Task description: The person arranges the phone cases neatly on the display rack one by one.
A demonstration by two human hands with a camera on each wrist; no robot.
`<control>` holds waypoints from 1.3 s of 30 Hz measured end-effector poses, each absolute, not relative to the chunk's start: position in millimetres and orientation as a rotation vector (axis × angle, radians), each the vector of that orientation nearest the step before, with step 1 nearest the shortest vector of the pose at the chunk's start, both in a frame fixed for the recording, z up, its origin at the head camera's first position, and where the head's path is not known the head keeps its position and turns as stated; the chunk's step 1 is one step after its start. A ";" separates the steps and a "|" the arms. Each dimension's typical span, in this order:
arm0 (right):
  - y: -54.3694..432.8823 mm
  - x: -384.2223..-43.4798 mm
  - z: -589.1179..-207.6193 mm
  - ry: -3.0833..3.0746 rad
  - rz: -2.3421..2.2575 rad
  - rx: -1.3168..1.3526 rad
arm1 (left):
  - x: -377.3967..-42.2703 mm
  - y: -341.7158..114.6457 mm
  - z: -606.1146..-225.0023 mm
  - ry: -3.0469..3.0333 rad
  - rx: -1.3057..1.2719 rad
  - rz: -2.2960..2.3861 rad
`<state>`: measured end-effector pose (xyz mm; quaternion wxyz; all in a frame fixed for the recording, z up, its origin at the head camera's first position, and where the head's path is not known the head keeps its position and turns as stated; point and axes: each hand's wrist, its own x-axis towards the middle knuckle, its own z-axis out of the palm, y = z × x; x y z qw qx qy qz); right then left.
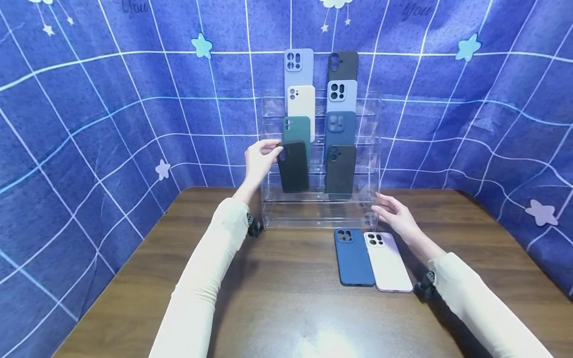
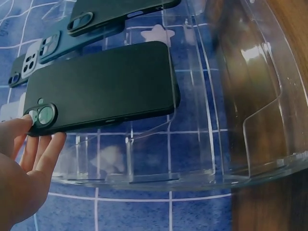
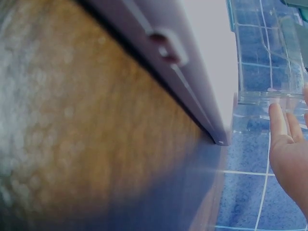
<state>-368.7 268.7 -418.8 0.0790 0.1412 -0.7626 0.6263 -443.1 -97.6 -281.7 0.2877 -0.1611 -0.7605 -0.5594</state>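
My left hand [image 1: 261,160] pinches the camera-end corner of a black phone case [image 1: 293,168], thumb by the camera cutout. The case leans on a lower tier of a clear acrylic rack [image 1: 309,223], in front of a green phone case [image 1: 295,128]. Close up in the left wrist view, the black phone case [image 2: 103,86] tilts with its lower end at a clear ledge. My right hand [image 1: 398,217] is at the rack's lower right side with fingers fairly straight; the right wrist view shows the fingertips [image 3: 275,113] at a clear edge, contact hard to tell.
In the rack's left column stand lavender [image 1: 305,74] and cream [image 1: 305,107] cases. The right column holds black, pale blue [image 1: 348,94], blue and dark [image 1: 342,174] ones. A blue case [image 1: 355,263] and a pale pink case [image 1: 390,263] lie on the wooden table [image 1: 277,298].
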 end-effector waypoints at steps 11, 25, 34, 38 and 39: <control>268.7 -369.3 -418.9 -2.284 1.888 0.411 | -448.4 -92.3 -295.2 -2.080 -0.425 -1.440; 268.9 -370.9 -419.1 -2.299 1.853 0.398 | -437.0 -99.2 -305.1 -2.023 -0.417 -1.440; 269.0 -370.8 -419.5 -2.291 1.861 0.418 | -427.0 -95.5 -322.0 -2.067 -0.491 -1.482; 269.8 -372.1 -420.7 -2.281 1.854 0.424 | -421.0 -90.2 -326.0 -2.117 -0.526 -1.456; 269.9 -372.8 -420.9 -2.277 1.852 0.426 | -419.1 -89.3 -326.8 -2.126 -0.538 -1.448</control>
